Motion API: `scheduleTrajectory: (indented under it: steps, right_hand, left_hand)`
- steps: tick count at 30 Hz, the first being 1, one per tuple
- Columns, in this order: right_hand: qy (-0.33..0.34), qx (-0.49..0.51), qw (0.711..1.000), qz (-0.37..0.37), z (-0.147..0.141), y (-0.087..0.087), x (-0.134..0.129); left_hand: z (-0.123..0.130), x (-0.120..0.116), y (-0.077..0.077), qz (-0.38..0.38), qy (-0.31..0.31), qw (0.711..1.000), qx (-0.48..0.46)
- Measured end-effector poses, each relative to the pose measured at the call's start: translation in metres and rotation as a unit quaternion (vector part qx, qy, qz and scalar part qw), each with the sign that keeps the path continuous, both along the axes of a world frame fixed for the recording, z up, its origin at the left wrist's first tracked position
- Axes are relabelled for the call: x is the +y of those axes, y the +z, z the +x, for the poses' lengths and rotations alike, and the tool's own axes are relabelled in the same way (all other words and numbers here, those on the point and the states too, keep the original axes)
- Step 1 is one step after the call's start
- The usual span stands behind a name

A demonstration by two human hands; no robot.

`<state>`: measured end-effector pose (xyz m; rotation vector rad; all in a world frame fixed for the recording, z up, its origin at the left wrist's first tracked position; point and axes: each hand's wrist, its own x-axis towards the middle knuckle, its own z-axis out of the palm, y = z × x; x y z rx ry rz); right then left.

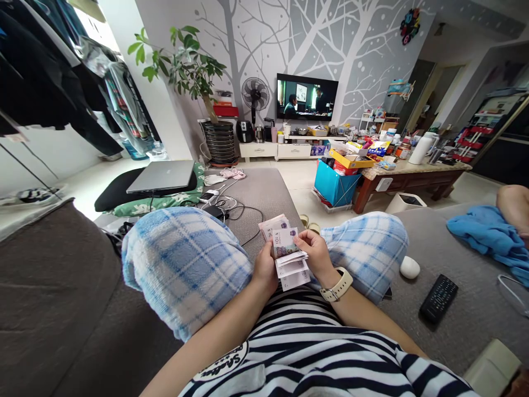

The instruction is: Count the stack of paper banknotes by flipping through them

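Note:
A bundle of banknotes (pixel 285 241) is between my two hands, above my lap. My left hand (pixel 265 269) is closed round the left side of the bundle, thumb along its edge. With thumb and fingers, my right hand (pixel 316 251) pinches the right edge of a note printed with a 5. Several notes fan out at the top left of the bundle, and pale note ends (pixel 294 275) hang folded down toward my striped shirt. A cream-strapped watch (pixel 336 284) is on my right wrist. The fingers behind the notes are hidden.
Cables and a charger (pixel 215 211) lie ahead on the grey sofa, beside a closed laptop (pixel 162 176). A black remote (pixel 438 299) and a white mouse (pixel 409 267) are at my right. Another person's leg (pixel 512 207) and blue cloth (pixel 481 234) show at the far right.

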<state>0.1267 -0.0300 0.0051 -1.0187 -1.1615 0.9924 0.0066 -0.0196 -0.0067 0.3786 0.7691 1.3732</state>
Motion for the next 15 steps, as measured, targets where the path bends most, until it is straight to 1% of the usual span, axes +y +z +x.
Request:
scheduleTrajectory:
  steps: [4,8,15]
  right_hand:
    - [0.01,0.007,1.0,-0.003,-0.0005,0.0004,-0.0007]
    - [0.003,0.004,1.0,-0.001,-0.0011,0.0011,-0.0014]
    - [0.004,0.005,1.0,-0.004,-0.0011,0.0035,-0.0028]
  left_hand:
    - [-0.0015,-0.0002,-0.0022,0.011,0.006,1.0,0.019]
    - [-0.0016,0.0,-0.0034,0.014,0.003,0.999,0.043]
    - [-0.0006,0.0019,-0.0069,0.018,-0.006,0.999,0.031]
